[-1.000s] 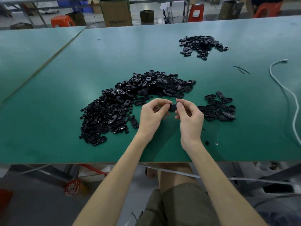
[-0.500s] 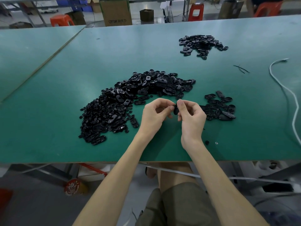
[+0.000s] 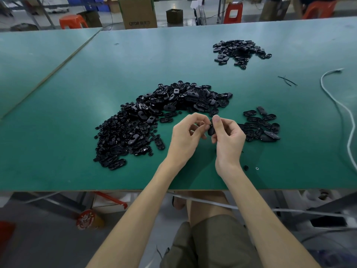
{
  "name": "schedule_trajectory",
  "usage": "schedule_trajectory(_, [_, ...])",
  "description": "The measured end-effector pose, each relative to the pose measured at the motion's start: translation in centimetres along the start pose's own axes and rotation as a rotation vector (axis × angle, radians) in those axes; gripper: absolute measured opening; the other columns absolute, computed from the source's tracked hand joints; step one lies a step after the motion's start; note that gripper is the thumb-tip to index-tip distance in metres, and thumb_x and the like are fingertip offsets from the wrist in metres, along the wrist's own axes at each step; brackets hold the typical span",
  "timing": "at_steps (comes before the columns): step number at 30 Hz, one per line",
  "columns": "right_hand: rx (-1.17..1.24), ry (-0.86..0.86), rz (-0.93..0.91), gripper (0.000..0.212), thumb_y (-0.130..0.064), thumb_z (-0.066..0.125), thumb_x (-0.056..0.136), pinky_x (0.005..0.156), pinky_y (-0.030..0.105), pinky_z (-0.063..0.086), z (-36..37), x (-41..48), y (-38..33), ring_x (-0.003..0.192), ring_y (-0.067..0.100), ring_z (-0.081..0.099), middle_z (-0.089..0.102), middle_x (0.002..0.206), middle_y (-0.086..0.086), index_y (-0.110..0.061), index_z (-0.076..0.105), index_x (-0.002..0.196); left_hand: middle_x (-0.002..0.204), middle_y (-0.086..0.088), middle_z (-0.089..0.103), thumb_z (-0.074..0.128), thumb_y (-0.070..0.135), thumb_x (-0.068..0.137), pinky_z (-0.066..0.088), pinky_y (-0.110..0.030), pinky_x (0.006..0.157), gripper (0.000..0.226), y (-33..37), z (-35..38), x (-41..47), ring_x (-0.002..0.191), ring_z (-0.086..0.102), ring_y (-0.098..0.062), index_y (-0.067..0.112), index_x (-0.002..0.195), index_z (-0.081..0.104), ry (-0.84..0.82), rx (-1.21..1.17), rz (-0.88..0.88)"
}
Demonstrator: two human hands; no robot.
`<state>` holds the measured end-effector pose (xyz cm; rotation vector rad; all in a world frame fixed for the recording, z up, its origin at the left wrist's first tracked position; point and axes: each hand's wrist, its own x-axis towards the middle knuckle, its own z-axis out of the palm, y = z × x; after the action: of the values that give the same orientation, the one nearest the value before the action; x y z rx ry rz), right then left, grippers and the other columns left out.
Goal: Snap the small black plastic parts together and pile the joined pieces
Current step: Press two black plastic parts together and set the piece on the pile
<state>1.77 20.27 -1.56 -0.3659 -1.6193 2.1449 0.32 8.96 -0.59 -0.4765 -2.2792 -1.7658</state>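
Two hands, left hand (image 3: 186, 135) and right hand (image 3: 228, 138), have closed together, pinching one black part (image 3: 211, 130) above the worktop's (image 3: 77, 171) near edge; snap likely underway.

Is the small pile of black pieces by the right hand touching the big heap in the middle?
Apart. The head view shows bare green table between the small pile and the big heap.

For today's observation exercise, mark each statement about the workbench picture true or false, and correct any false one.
1. Both hands hold a small black part above the green table. True.
2. The biggest pile lies to the right hand's right. False: it lies left of the left hand.
3. A white cable lies along the table's right side. True.
4. The table holds only one pile. False: three show, including the far pile.
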Motion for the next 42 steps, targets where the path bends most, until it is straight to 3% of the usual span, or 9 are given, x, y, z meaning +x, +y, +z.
schedule_trajectory(9, [-0.019, -0.029, -0.027, 0.020, -0.028, 0.073, 0.098, 0.054, 0.025, 0.044, 0.05, -0.16, -0.02, 0.055, 0.011, 0.047, 0.062, 0.063, -0.005, -0.014, 0.071, 0.085, 0.087, -0.003, 0.069, 0.060, -0.008, 0.095, 0.046, -0.015, 0.068, 0.015, -0.10, -0.24, -0.09, 0.068, 0.066, -0.019, 0.007, 0.093, 0.065, -0.023, 0.027, -0.021])
schedule_trajectory(23, [0.009, -0.037, -0.008, 0.017, -0.023, 0.072, 0.098, 0.051, 0.020, 0.042, 0.21, -0.18, -0.17, 0.053, 0.006, 0.050, 0.063, 0.060, -0.007, -0.013, 0.071, 0.085, 0.084, -0.003, 0.069, 0.061, -0.007, 0.096, 0.044, -0.014, 0.068, 0.014, 0.26, -0.51, -0.02, 0.071, 0.068, -0.016, 0.007, 0.094, 0.065, 0.009, 0.039, -0.085])
schedule_trajectory(28, [0.003, -0.028, 0.000, 0.017, -0.023, 0.073, 0.098, 0.051, 0.020, 0.043, 0.23, -0.17, -0.20, 0.053, 0.004, 0.050, 0.062, 0.059, -0.010, -0.012, 0.071, 0.085, 0.082, -0.003, 0.068, 0.058, -0.009, 0.097, 0.041, -0.011, 0.066, 0.016, 0.18, -0.53, -0.03, 0.068, 0.064, -0.007, 0.006, 0.095, 0.063, -0.012, 0.067, -0.113])
schedule_trajectory(42, [-0.064, -0.018, 0.001, 0.017, -0.024, 0.075, 0.096, 0.060, 0.024, 0.045, 0.24, -0.11, -0.14, 0.062, 0.007, 0.055, 0.065, 0.068, -0.007, -0.015, 0.071, 0.082, 0.089, -0.001, 0.068, 0.062, -0.008, 0.094, 0.049, -0.014, 0.070, 0.020, -0.11, -0.12, -0.11, 0.069, 0.066, -0.010, 0.011, 0.090, 0.064, -0.051, 0.138, -0.043])
